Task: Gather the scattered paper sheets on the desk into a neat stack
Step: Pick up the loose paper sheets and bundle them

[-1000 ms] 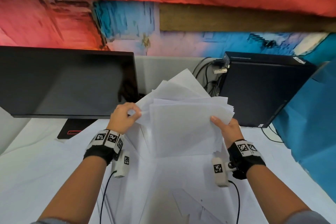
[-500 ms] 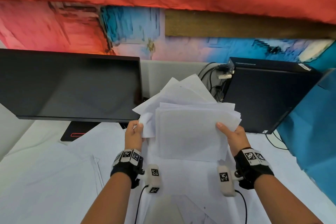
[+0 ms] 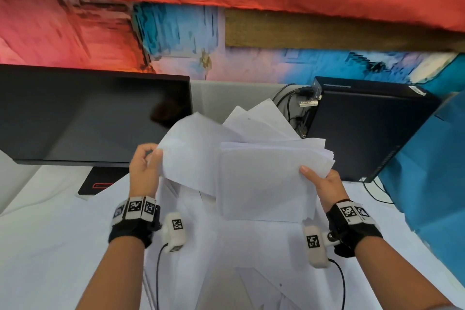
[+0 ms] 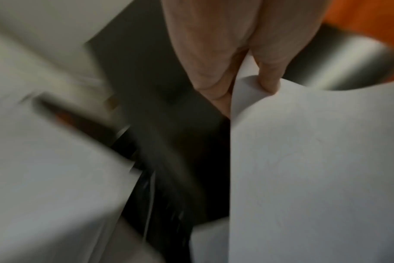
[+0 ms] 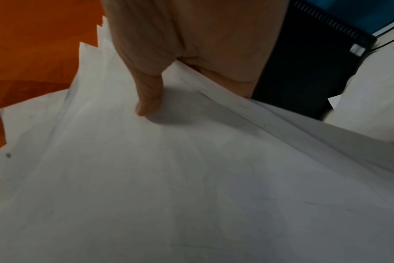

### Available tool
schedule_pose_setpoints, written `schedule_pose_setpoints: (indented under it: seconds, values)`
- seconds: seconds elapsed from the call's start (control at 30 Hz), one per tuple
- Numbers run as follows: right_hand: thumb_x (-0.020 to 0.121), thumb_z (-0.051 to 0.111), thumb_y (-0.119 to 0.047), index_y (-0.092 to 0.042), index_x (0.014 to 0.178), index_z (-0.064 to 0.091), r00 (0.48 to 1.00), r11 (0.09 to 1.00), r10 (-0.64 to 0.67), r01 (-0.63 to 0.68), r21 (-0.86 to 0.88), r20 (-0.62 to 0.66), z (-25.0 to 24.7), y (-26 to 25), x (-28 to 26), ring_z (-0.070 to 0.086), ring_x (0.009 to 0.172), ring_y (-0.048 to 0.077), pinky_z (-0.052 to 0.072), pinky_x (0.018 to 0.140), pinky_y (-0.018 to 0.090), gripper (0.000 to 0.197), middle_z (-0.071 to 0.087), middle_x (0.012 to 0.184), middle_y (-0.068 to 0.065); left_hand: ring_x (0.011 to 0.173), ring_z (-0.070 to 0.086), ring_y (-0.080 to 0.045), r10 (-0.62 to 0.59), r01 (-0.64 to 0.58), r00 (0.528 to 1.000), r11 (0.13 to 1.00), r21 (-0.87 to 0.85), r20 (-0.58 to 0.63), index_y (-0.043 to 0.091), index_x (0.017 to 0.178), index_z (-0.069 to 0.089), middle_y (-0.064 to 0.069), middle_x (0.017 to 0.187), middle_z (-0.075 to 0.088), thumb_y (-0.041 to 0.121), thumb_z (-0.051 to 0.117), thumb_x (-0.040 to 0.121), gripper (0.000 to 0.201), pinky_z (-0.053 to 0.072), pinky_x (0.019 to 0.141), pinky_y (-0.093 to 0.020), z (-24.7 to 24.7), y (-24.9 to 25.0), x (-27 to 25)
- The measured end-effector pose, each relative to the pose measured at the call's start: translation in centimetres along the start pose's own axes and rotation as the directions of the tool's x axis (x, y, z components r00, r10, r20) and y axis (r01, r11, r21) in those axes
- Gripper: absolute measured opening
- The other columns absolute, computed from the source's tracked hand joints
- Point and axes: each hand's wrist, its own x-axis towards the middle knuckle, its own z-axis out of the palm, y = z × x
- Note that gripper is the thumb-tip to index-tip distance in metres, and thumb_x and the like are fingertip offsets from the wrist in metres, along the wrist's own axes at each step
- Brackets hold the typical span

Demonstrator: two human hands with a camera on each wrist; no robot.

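paper sheets (image 3: 261,178), white and fanned with uneven corners, are held above the desk (image 3: 50,246) between monitor (image 3: 88,118) and computer tower (image 3: 364,128). the bundle's edge is gripped by the right hand (image 3: 324,184); one curled sheet (image 3: 188,156) is pinched by the left hand (image 3: 144,171).

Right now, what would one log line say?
left hand: pinches loose sheet | right hand: grips paper bundle | stack: uneven
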Motion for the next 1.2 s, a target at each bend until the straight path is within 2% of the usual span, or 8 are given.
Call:
schedule_pose_setpoints:
  seconds: [0.17, 0.33, 0.73, 0.8, 0.87, 0.97, 1.1, 1.2]
  values:
    - [0.089, 0.06, -0.009, -0.007, 0.109, 0.062, 1.0, 1.0, 0.002, -0.002, -0.011, 0.011, 0.2, 0.0, 0.1, 0.068, 0.07, 0.005, 0.051, 0.051, 0.011, 0.02, 0.068, 0.092, 0.003, 0.085, 0.057, 0.007, 0.442, -0.508, 0.855, 0.819, 0.266, 0.271, 0.032, 0.086, 0.059, 0.019, 0.086, 0.064, 0.011, 0.057, 0.092, 0.022, 0.042, 0.08, -0.01, 1.0, 9.8, 1.6]
    - [0.089, 0.06, -0.01, -0.008, 0.112, 0.061, 1.0, 0.999, 0.0, 0.001, -0.039, 0.03, 0.3, 0.0, -0.2, 0.066, 0.081, 0.011, 0.051, 0.055, 0.013, 0.023, 0.069, 0.095, 0.002, 0.085, 0.059, 0.006, 0.446, -0.601, 0.725, 0.782, 0.165, 0.525, 0.018, 0.088, 0.065, 0.019, 0.085, 0.065, 0.01, 0.059, 0.091, 0.011, 0.042, 0.083, -0.012, 4.9, 12.8, 2.1]
    - [0.086, 0.063, -0.003, -0.005, 0.113, 0.06, 1.0, 1.0, -0.003, 0.003, 0.001, 0.003, 0.2, 0.1, -0.5, 0.065, 0.081, 0.014, 0.052, 0.055, 0.015, 0.028, 0.068, 0.095, 0.004, 0.075, 0.054, -0.001, 0.423, -0.558, 0.696, 0.828, 0.066, 0.58, 0.015, 0.091, 0.062, 0.015, 0.085, 0.061, 0.01, 0.054, 0.094, 0.01, 0.041, 0.073, -0.01, 12.3, 8.1, -3.8]
    - [0.086, 0.063, -0.004, -0.003, 0.116, 0.059, 1.0, 1.0, -0.002, 0.002, -0.009, -0.013, 0.2, 0.2, -0.2, 0.065, 0.082, 0.016, 0.05, 0.06, 0.021, 0.031, 0.068, 0.095, 0.004, 0.085, 0.057, -0.002, 0.476, -0.635, 0.672, 0.765, 0.11, 0.566, 0.01, 0.096, 0.064, 0.008, 0.093, 0.065, 0.022, 0.056, 0.092, 0.014, 0.043, 0.079, -0.013, 12.4, 8.1, -4.6]
    - [0.086, 0.063, -0.005, -0.003, 0.117, 0.059, 1.0, 1.0, -0.001, 0.001, -0.019, -0.021, 0.1, 0.3, -0.1, 0.065, 0.082, 0.016, 0.048, 0.063, 0.023, 0.031, 0.068, 0.095, 0.004, 0.096, 0.058, -0.008, 0.54, -0.644, 0.724, 0.751, 0.142, 0.429, 0.011, 0.105, 0.063, 0.002, 0.104, 0.064, 0.038, 0.056, 0.088, 0.033, 0.045, 0.086, -0.02, 11.4, 8.0, -4.4]
    - [0.086, 0.063, -0.005, -0.004, 0.116, 0.059, 1.0, 1.0, 0.001, -0.001, -0.021, -0.015, 0.1, 0.4, 0.0, 0.065, 0.083, 0.016, 0.049, 0.062, 0.022, 0.03, 0.068, 0.097, 0.005, 0.124, 0.047, -0.008, 0.348, -0.383, 0.843, 0.924, 0.002, 0.41, 0.018, 0.131, 0.045, 0.005, 0.132, 0.05, 0.047, 0.063, 0.077, 0.064, 0.037, 0.102, -0.02, 8.7, 7.3, -2.3]
    - [0.086, 0.063, -0.004, -0.009, 0.109, 0.06, 1.0, 1.0, 0.01, -0.01, -0.015, 0.014, -0.2, 0.3, 0.2, 0.065, 0.082, 0.014, 0.05, 0.059, 0.019, 0.024, 0.068, 0.096, 0.005, 0.126, 0.048, -0.004, -0.082, -0.143, 0.682, 0.959, 0.243, 0.727, 0.031, 0.145, 0.023, 0.016, 0.136, 0.048, 0.047, 0.083, 0.056, 0.109, 0.038, 0.109, -0.034, 7.2, 4.5, -1.2]
    - [0.085, 0.062, 0.0, -0.009, 0.107, 0.06, 0.999, 1.0, 0.014, -0.015, 0.02, 0.032, -0.4, 0.5, 0.2, 0.066, 0.082, 0.017, 0.051, 0.06, 0.021, 0.023, 0.068, 0.095, 0.005, 0.124, 0.047, -0.003, -0.173, 0.017, 0.726, 0.972, 0.233, 0.666, 0.031, 0.148, 0.01, 0.027, 0.129, 0.044, 0.027, 0.09, 0.058, 0.12, 0.038, 0.107, -0.03, 7.7, 1.4, -2.1]
